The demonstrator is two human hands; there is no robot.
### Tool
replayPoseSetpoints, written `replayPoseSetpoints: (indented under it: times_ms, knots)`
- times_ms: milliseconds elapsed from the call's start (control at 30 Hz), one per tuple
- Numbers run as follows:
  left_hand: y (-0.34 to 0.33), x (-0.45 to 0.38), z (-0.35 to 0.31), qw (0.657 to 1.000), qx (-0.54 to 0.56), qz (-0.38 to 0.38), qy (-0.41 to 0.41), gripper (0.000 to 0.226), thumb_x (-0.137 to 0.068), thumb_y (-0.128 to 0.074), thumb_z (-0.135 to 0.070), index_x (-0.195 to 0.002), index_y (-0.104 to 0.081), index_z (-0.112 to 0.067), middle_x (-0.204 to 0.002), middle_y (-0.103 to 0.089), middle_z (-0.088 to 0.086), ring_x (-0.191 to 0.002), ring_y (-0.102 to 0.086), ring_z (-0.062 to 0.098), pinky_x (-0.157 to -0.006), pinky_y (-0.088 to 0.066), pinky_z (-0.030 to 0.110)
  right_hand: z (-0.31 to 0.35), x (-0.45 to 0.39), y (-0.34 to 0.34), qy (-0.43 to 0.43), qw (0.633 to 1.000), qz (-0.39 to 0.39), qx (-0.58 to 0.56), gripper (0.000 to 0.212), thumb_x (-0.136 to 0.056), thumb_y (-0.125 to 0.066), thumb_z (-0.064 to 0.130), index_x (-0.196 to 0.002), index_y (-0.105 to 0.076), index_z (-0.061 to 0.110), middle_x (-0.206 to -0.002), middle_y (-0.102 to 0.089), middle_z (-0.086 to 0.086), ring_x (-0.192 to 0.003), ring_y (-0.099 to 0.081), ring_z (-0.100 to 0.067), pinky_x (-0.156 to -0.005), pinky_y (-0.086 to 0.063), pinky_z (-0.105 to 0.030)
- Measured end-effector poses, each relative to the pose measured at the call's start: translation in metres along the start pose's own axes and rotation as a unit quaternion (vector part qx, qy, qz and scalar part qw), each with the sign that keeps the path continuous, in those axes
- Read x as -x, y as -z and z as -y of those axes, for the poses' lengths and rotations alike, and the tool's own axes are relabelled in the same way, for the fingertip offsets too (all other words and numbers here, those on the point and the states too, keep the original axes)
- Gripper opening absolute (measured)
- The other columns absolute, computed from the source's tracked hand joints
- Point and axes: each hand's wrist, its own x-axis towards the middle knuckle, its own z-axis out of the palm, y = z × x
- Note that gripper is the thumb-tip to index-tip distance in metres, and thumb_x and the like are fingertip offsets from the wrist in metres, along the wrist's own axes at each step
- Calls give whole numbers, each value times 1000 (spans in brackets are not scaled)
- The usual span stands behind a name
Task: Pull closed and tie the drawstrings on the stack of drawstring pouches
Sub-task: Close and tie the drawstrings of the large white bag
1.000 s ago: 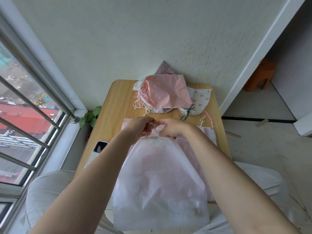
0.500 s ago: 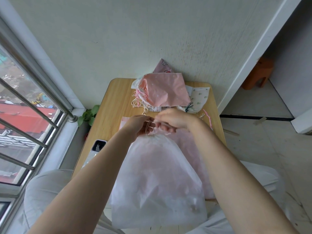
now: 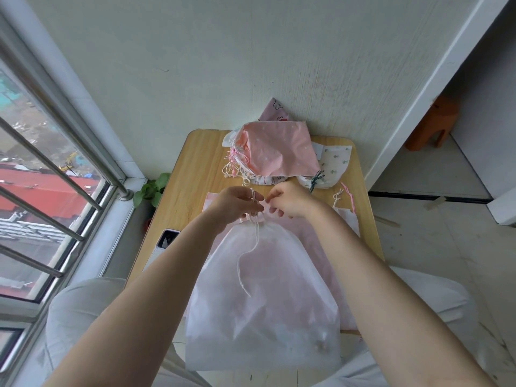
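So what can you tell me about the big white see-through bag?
The white pouch is thin, translucent fabric; pink cloth shows through and beside it. Its mouth is gathered shut at the far end, near both hands. The left hand holds its white drawstring, one loose end trailing over the pouch. The right hand hovers close by. It lies flat on the wooden table, its near end overhanging the edge.

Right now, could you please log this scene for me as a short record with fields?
Pouch in work: white pouch, mouth gathered
Cord: white drawstring, one end trailing loose over the pouch
Left hand: pinches the drawstring
Right hand: fingers curled beside the cord; grip unclear
Finished pile: pink pouch at the wooden table far edge
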Motion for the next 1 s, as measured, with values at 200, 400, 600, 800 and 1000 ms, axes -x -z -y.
replayPoseSetpoints:
  times_ms: [200, 400, 600, 800, 1000]
  knots:
    - [2, -6, -1, 984, -172, -37, -35, 24, -79, -77, -15, -101, -68, -18, -98, -73, 1, -92, -65, 17, -78, -50, 25, -7, -6, -16, -6, 991, 28, -133, 25, -90, -49, 7, -105, -64, 20, -89, -73, -2, -83, -60, -14, -70, -42, -30]
    - [-5, -9, 12, 982, -132, -117, -66, 16, -76, -78, -10, -88, -70, -17, -86, -73, -1, -84, -67, 14, -73, -49, 18, -24, -18, -25, -53, 971, 86, -216, 18, -93, -55, 12, -99, -72, 6, -77, -64, -7, -74, -54, -19, -62, -37, -26]
    - [-15, -2, 15, 989, 5, -138, -45, 13, -77, -75, 0, -82, -70, -11, -69, -70, -4, -52, -61, -2, -60, -49, 14, -30, -19, -25, -52, 963, 126, -231, 17, -84, -70, 15, -98, -76, 9, -92, -65, -6, -84, -56, -19, -77, -45, -28]
    - [-13, -4, 12, 989, 59, -135, -22, 12, -78, -77, -1, -84, -69, -7, -73, -69, 5, -59, -64, 11, -54, -49, 16, -26, -18, -22, -55, 973, 64, -216, 8, -85, -67, 19, -91, -72, 15, -69, -64, 3, -68, -57, -13, -70, -41, -29]
    - [-8, -1, 5, 983, 168, -52, 54, 18, -87, -63, 5, -99, -71, -5, -81, -70, 8, -65, -69, 13, -65, -55, 24, -22, -16, -22, -84, 946, 51, -310, 15, -90, -49, 16, -80, -60, 13, -76, -62, -7, -73, -59, -23, -69, -44, -34]
